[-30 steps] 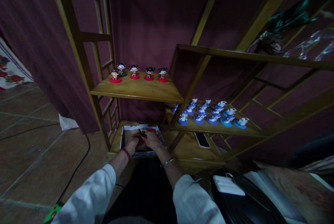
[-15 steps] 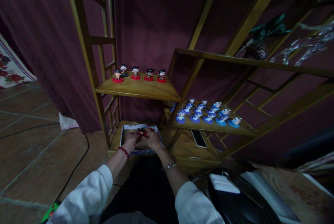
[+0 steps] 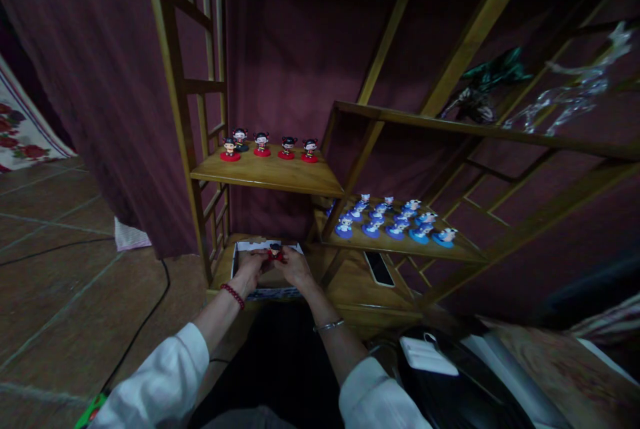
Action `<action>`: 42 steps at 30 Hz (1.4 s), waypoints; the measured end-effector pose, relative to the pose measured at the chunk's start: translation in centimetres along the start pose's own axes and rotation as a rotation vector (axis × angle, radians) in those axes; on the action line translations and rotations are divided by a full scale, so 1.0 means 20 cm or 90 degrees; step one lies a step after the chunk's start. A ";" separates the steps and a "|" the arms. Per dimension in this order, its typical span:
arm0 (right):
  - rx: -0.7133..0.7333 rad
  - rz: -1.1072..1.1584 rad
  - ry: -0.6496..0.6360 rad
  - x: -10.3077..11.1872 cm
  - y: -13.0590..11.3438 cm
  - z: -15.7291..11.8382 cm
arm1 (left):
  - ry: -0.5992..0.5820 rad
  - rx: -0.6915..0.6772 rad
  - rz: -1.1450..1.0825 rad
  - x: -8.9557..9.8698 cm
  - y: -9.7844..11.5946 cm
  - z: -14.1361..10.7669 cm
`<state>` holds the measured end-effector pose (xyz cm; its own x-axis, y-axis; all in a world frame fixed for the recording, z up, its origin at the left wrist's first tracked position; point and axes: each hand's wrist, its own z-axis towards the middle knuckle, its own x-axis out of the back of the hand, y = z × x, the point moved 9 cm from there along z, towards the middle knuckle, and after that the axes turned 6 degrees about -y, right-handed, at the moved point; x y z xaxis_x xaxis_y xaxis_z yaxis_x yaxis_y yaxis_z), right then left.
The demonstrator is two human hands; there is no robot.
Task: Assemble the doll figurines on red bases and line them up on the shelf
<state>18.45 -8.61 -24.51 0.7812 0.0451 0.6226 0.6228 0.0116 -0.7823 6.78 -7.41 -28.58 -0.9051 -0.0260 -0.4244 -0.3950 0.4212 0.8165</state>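
Observation:
Between my two hands is a small figurine [image 3: 275, 252] with a black top and a red base, held above a shallow white-walled box [image 3: 270, 292]. My left hand [image 3: 250, 267] grips it from the left, a red bead bracelet at the wrist. From the other side my right hand [image 3: 294, 267] closes its fingers on the figurine, a silver bangle at that wrist. The box rests on the lowest wooden board. On the shelf above it stand several similar figurines [image 3: 288, 147], mostly on red bases, one on a dark base.
Blue and purple figurines [image 3: 395, 225] stand in rows on the shelf [image 3: 345, 242] to the right. Below them lies a phone [image 3: 380, 269]. A clear glass animal [image 3: 565, 99] occupies the upper right shelf. At lower right, a white case [image 3: 429, 355] sits on a black surface.
The figurine is tilted more upright between my hands, showing its front. My view has shifted slightly. Both hands stay over the box.

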 end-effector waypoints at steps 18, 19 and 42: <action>0.120 0.037 0.032 0.15 -0.29 -0.08 | -0.039 -0.087 0.018 -0.07 0.25 -0.20; 0.132 0.039 0.037 0.16 -0.31 -0.08 | -0.037 -0.097 0.016 -0.07 0.27 -0.22; 0.226 0.065 0.114 0.41 -0.80 -0.36 | -0.082 -0.323 -0.025 -0.18 0.64 -0.63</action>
<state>15.20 -15.52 -6.63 0.8525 -0.1107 0.5109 0.5134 0.3618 -0.7782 3.12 -13.39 -11.68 -0.8737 0.0924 -0.4776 -0.4843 -0.0710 0.8720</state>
